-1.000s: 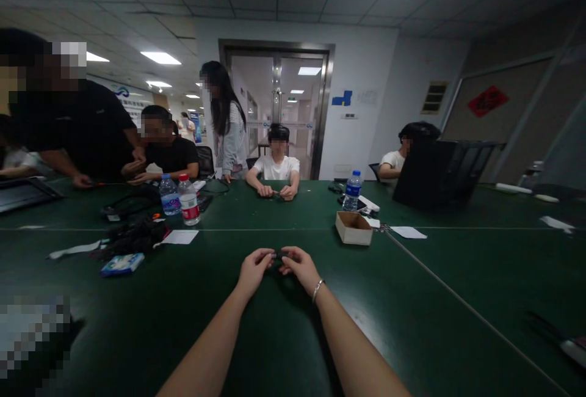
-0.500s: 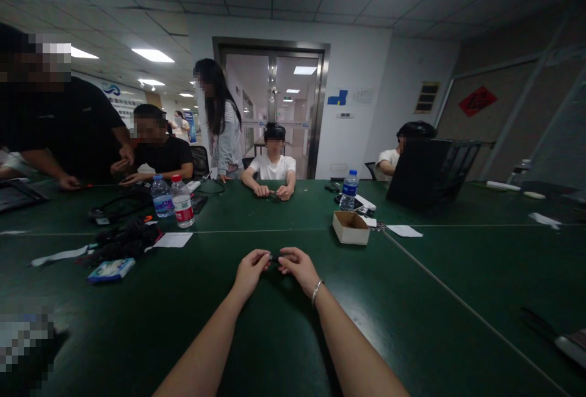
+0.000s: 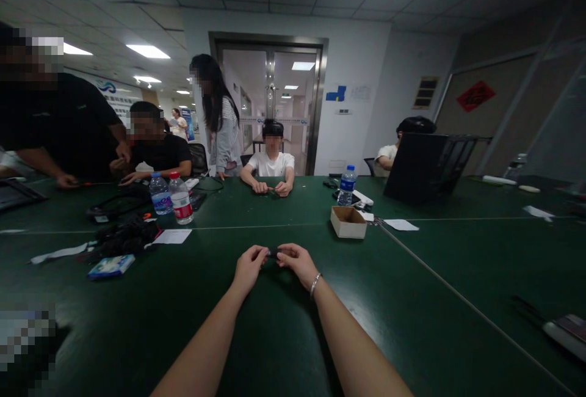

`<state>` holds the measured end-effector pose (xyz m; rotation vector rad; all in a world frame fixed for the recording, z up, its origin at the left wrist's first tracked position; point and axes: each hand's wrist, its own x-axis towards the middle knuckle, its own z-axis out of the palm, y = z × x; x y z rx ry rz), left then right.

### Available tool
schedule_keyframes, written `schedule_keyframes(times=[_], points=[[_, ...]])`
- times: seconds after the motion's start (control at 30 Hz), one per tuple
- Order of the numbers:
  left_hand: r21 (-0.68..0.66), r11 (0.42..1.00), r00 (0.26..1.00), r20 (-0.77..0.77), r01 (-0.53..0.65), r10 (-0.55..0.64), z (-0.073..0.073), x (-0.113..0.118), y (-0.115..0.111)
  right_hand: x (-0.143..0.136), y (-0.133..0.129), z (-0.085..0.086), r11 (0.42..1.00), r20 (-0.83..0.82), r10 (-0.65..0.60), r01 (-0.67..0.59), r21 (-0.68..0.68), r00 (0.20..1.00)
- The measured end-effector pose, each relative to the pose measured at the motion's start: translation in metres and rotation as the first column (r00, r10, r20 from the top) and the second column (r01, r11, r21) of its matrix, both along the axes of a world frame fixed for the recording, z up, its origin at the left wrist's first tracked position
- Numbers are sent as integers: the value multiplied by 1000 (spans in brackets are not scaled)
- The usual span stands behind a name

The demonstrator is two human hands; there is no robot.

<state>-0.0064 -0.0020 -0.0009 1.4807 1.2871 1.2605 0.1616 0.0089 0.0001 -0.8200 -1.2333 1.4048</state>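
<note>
A small dark object point(image 3: 273, 253) is held between my two hands, just above the green table point(image 3: 284, 336). My left hand point(image 3: 249, 267) pinches its left end with thumb and fingers. My right hand point(image 3: 297, 262), with a silver bracelet at the wrist, grips the other end. The fingers hide much of the object, and its exact kind is too small to tell. Ahead and to the right of my hands stands an open cardboard box point(image 3: 348, 229).
Two bottles point(image 3: 181, 201), dark cables point(image 3: 123, 235) and a blue packet point(image 3: 111, 266) lie or stand at the left. Another bottle point(image 3: 347, 186) is behind the box. A black case point(image 3: 425, 168) stands at the far right. Several people are around the table.
The view has shifted slightly, so everything sits a little higher. My hands stay together on the dark object, which shows a little more between the fingers.
</note>
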Motion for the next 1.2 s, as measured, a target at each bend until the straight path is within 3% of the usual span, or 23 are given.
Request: schedule_keyframes(times=[0.57,0.9,1.2], points=[[-52,996,996,-52,-69,66,6,-1,-6,0,-2,0,1000,-4,11,-11,9,1000],[-1,1000,997,76,28,-28,3,-1,-1,0,0,-1,1000,-17,0,-1,-13,1000],[15,999,995,85,44,-46,6,-1,-3,0,3,-3,999,-7,-18,18,-42,1000]])
